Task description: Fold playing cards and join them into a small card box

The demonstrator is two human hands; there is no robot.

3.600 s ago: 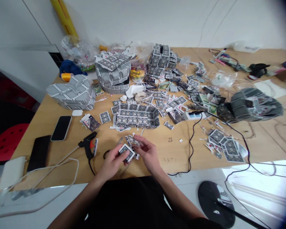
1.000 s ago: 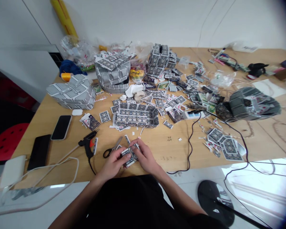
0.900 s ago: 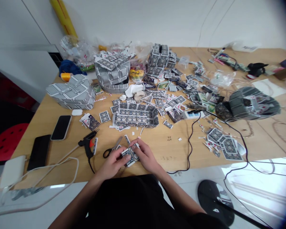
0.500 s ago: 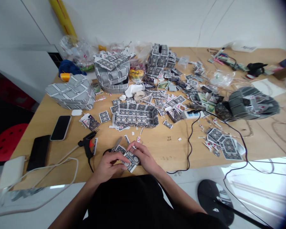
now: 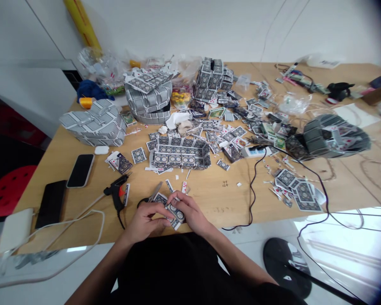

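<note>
Both my hands meet at the table's near edge over a small piece made of joined playing cards [image 5: 175, 212]. My left hand [image 5: 145, 221] has its fingers curled and pinched on the piece's left side. On the right side, my right hand [image 5: 189, 212] presses closed fingers onto it. Scissors [image 5: 150, 198] with black handles lie just beyond my left hand. A black glue gun [image 5: 116, 194] rests to the left of them. A rectangular open box made of cards [image 5: 181, 154] stands farther back on the wooden table [image 5: 228, 199].
Two phones [image 5: 80, 169] and a white power pack [image 5: 15, 229] with cables lie at the left. Round card-covered boxes [image 5: 95, 123] stand at the back left, loose cards [image 5: 300, 191] and a power strip [image 5: 257, 151] with a black cable at the right. A stool base [image 5: 285, 271] stands on the floor.
Both hands have drawn the card piece closer to the table's near edge and lowered it. My left hand's fingers have curled tighter over it, and the scissors now show beyond them.
</note>
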